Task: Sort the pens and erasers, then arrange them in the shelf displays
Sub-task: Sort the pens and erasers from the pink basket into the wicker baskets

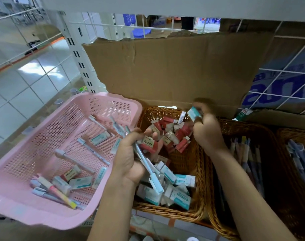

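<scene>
A pink plastic basket (35, 211) at the left holds loose pens (92, 150) and teal-sleeved erasers (81, 182). Beside it a brown wicker basket (198, 171) is filled with red-sleeved erasers (183, 145) at the back and teal-sleeved erasers (180, 197) at the front. My left hand (129, 159) hovers between the two baskets, shut on a bundle of light blue pens (148, 169) and a red 2B eraser. My right hand (205, 129), blurred, is over the wicker basket's far right corner, gripping a teal eraser (193, 113).
Two more wicker baskets (252, 136) (297, 134) at the right hold pens standing in rows. A torn cardboard sheet (174, 70) lines the wire-grid back of the shelf. A white slotted upright (78, 54) stands left of it, with tiled floor beyond.
</scene>
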The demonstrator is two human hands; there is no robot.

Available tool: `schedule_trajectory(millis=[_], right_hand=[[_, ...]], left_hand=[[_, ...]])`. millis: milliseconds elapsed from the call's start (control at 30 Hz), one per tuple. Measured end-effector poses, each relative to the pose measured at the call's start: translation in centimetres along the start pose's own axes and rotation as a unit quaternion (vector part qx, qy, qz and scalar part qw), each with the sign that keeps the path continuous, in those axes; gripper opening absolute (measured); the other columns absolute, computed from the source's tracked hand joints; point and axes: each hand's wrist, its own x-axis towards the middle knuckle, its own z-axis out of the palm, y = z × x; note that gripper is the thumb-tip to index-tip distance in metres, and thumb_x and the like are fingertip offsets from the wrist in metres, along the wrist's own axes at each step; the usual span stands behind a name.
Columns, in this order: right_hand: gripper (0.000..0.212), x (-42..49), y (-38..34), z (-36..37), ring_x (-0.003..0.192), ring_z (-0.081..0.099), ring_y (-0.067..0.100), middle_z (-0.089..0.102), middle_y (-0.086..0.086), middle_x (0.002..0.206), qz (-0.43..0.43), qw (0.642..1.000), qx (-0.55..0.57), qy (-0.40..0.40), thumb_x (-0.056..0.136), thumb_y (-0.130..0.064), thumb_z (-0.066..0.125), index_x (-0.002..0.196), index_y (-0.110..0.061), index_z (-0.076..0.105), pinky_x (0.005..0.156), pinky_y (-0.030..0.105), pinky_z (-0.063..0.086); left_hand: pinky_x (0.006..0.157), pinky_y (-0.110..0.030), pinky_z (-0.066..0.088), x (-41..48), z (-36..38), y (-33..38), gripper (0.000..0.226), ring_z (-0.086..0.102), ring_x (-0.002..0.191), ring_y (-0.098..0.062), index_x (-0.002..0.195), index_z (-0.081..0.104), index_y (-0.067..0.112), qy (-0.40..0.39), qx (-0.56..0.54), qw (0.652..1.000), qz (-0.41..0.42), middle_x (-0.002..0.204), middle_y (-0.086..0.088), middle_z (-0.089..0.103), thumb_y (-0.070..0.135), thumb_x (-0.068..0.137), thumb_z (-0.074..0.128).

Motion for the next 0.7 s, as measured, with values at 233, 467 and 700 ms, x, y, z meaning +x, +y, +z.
schedule_trajectory(millis=[233,467,700], right_hand=[[0.022,-2.6,-0.7,-1.5,0.094,0.058,0.007,0.059,-0.011,0.105,0.014,0.979,-0.096,-0.176,0.092,-0.013,0.053,0.109,-0.026,0.058,0.066,0.015,0.044],[0.015,-5.7,-0.8,-2.5,0.090,0.057,-0.006,0.063,-0.016,0.100,-0.032,0.956,-0.116,-0.266,0.095,-0.026,0.054,0.108,-0.030,0.060,0.078,0.013,0.047],[0.035,-6.5,-2.6,-0.6,0.084,0.064,0.000,0.065,-0.013,0.096,-0.114,0.961,0.014,-0.252,0.087,-0.023,0.066,0.120,-0.029,0.057,0.075,0.020,0.054]], left_hand=[[0.071,-0.051,0.057,-0.4,0.2,0.2,0.028,0.065,0.088,-0.038,0.089,0.051,0.004,0.011,-0.019,1.000,0.005,0.085,-0.018,0.065,0.011,0.066,0.066],[0.081,-0.051,0.054,-0.7,-0.5,-0.5,0.031,0.068,0.083,-0.034,0.097,0.056,0.006,-0.023,0.026,0.999,-0.033,0.086,-0.016,0.069,0.022,0.072,0.064],[0.094,-0.051,0.048,-0.1,-1.3,-1.4,0.048,0.064,0.100,-0.036,0.125,0.054,0.006,-0.100,0.023,0.990,-0.094,0.113,-0.024,0.063,0.014,0.078,0.049]])
